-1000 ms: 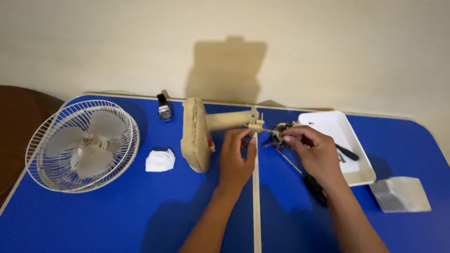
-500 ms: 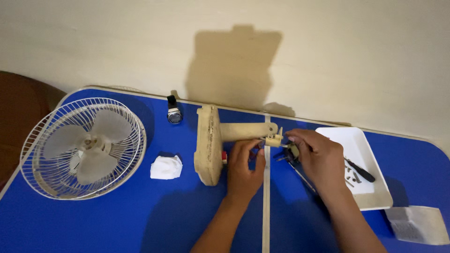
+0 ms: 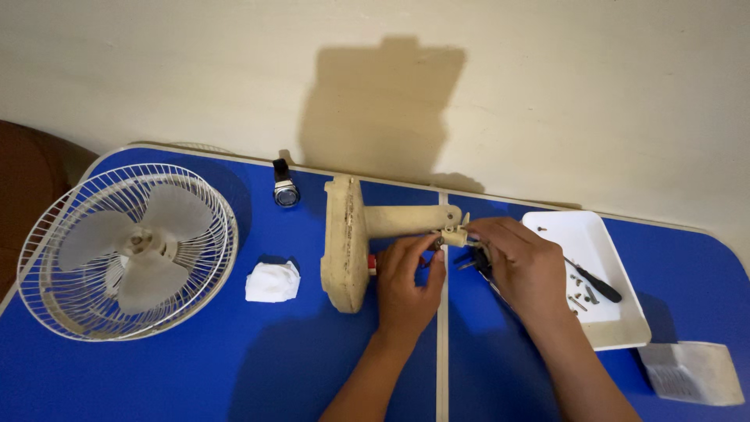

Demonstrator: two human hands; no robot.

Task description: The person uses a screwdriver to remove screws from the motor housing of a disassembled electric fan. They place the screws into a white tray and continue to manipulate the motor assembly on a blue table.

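A cream fan stand lies on its side on the blue table, its round base to the left and its neck pointing right. My left hand pinches a small part at the neck's end. My right hand grips the small cream fitting at that same end, with dark wires under its fingers. Both hands touch the neck's tip.
A white fan cage with blades lies at the left. A crumpled white tissue sits beside the base, a wristwatch behind it. A white tray with screws and a screwdriver stands right, a clear plastic box beyond.
The view has shifted, so everything sits lower and further right in frame. My hands stay at the neck's end, fingers slightly rearranged on the fitting.
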